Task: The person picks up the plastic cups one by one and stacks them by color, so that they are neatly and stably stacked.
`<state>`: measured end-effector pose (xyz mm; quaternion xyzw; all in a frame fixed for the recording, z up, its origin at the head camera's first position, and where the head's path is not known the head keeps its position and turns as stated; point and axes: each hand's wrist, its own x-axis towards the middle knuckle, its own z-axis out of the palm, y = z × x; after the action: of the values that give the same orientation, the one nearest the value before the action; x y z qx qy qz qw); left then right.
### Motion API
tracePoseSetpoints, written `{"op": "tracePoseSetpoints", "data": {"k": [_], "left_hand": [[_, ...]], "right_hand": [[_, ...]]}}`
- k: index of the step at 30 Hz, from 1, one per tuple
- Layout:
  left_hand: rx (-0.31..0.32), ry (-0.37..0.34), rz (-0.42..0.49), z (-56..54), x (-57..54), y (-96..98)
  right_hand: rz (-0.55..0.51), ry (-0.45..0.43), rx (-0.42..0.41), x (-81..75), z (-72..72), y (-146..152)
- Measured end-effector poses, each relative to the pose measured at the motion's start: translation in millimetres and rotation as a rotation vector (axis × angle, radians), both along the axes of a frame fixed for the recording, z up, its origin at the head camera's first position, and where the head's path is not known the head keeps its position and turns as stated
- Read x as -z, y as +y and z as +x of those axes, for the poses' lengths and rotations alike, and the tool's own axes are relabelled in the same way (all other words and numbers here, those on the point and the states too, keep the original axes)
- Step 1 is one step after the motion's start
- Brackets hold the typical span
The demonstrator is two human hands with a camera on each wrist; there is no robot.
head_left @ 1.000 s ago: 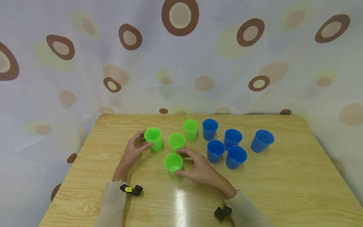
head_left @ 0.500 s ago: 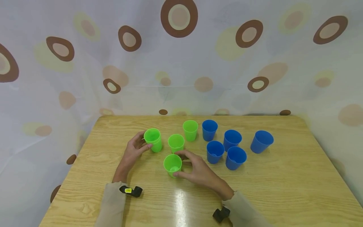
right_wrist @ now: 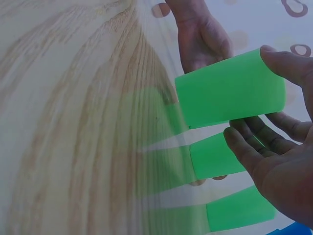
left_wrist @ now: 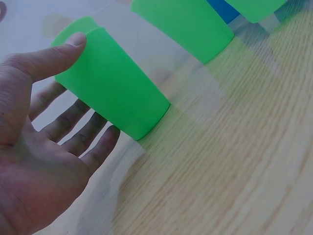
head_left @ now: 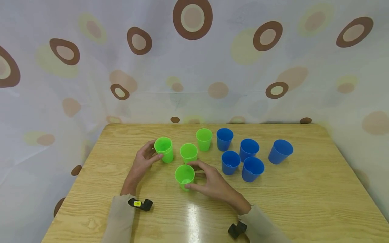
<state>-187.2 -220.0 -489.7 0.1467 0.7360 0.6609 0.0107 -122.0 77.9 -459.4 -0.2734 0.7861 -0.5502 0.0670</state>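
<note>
On the left, my left hand (head_left: 145,158) grips a pair of nested green cups (left_wrist: 112,85), thumb on the near side near the rim and fingers behind. Two rims show at their top, and the base stands on the table. My right hand (head_left: 212,180) holds a single green cup (head_left: 184,175) between thumb and fingers, upright and mouth up. Whether its base touches the table is hard to tell. Just behind it stands another green cup (head_left: 188,153), its lower part partly hidden. A further green cup (head_left: 204,140) stands farther back.
Several blue cups stand right of the green ones, among them one (head_left: 230,162) near my right hand and a leaning-looking one (head_left: 281,152) off to the right. The wooden table (head_left: 304,199) ends at a patterned cloth (head_left: 194,74) behind.
</note>
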Motion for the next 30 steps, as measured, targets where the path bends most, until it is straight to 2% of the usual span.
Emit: {"op": "tracePoseSetpoints", "data": {"k": [22,30], "left_hand": [[0.014,0.012,0.038,-2.2,-1.1,4.5],[0.011,0.0,0.031,0.4,-0.2,1.8]], "right_hand": [[-0.111,-0.028,-0.014,-19.7,3.2,5.4],[-0.141,0.013,-0.008,-24.6,4.0,3.9]]}}
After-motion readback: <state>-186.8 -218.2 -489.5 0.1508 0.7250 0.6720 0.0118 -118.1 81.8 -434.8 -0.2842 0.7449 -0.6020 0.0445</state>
